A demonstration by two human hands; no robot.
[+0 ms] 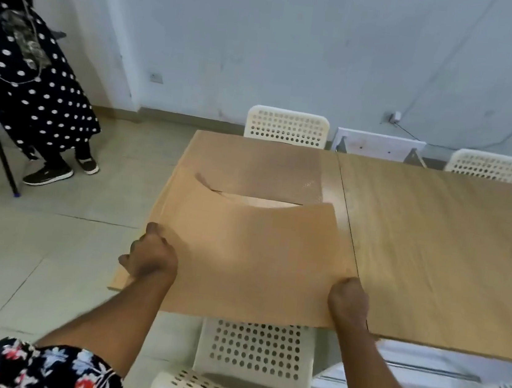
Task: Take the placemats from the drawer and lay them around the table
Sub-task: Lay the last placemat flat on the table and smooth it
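- The placemat (pixel 250 257), a tan, flexible sheet, is held over the near left end of the counter (pixel 436 241); its far edge sags in a curve and its near edge overhangs the counter's rim.
- The left hand (pixel 150 258) is closed on the mat's near left edge, and the right hand (pixel 349 299) is closed on its near right corner.
- A second mat (pixel 261 168) of similar colour seems to lie flat at the far side of the same end, in front of a white perforated chair (pixel 287 126); the blur makes its edges uncertain.
- Judging by this, one place looks laid and this mat is about to go down at the near place, above another white chair (pixel 256 355).
- The right stretch of the counter shows no mats, so those places appear left to do.
- The drawer is not in view.
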